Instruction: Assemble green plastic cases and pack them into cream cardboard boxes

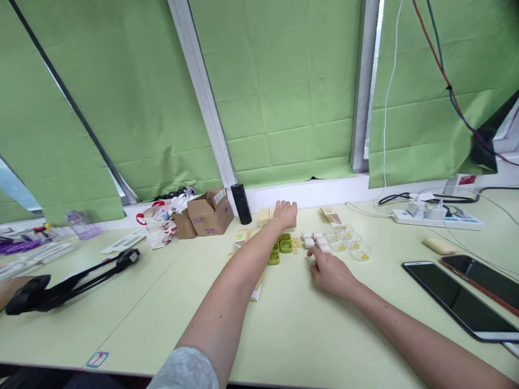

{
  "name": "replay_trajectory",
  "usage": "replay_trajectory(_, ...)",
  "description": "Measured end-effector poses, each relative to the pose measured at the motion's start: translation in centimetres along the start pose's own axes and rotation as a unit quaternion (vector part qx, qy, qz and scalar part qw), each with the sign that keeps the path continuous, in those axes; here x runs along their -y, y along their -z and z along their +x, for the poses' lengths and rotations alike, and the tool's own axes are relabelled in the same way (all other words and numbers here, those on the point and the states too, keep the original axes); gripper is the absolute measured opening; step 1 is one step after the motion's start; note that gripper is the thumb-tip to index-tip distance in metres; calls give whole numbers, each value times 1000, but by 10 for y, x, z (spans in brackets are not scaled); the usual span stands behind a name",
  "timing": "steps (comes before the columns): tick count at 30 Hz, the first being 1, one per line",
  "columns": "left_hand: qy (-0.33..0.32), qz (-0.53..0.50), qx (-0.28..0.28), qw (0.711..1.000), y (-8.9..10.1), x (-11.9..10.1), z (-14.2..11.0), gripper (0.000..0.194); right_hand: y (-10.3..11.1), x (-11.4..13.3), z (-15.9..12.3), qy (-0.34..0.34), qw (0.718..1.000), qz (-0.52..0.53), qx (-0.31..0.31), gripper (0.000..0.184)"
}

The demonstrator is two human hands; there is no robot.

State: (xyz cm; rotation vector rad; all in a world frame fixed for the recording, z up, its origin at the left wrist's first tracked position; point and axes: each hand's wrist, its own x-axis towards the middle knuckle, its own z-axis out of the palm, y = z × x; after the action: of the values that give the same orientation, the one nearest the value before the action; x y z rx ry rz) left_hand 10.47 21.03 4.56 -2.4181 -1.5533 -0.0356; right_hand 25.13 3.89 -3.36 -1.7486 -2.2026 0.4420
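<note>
My left hand [286, 215] reaches to the back of the table with bent, closed fingers, over a row of pale yellow boxes [265, 216]; what its fingertips grip is hidden. Under that wrist stand small green square cups [286, 246]. Beside them lie little yellow pieces [295, 246]. My right hand [330, 272] rests lower on the table, index finger stretched out at the edge of several small white and pinkish rolls [308, 242], other fingers curled and seemingly holding nothing. Clear round cups with yellow centres [360, 250] are to the right of the rolls.
An opened pale yellow carton [332, 218] lies behind the rolls. At left are a brown cardboard box [211, 213], a black cylinder [241, 203] and a black strapped object [73, 281]. Two phones [458, 297] and a power strip [438, 219] are at right.
</note>
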Motion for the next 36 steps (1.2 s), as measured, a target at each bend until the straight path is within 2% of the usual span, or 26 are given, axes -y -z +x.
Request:
replay_trajectory(4,7,7,3,1000,-22,1,7,53,-1,0,1,5,1000,-8,-1,35)
replay_trajectory(7,11,5,6,1000,-32,3,5,53,-2,0,2,5,1000,-9,1,35)
replay_trajectory(14,39,-11,-36,999,-27,-9,-18,53,-5,-2,2,11,1000,-12,-5,36)
replay_trajectory(18,47,-35,-9,998,-25,-21,-31,52,-7,-2,2,15,1000,-16,-6,36)
replay_trajectory(22,60,-66,28,996,-31,-28,-37,53,-7,0,2,13,1000,-16,0,35)
replay_trajectory(36,140,-152,52,977,-47,-31,-2,72,-4,3,1,18,1000,-25,-4,34)
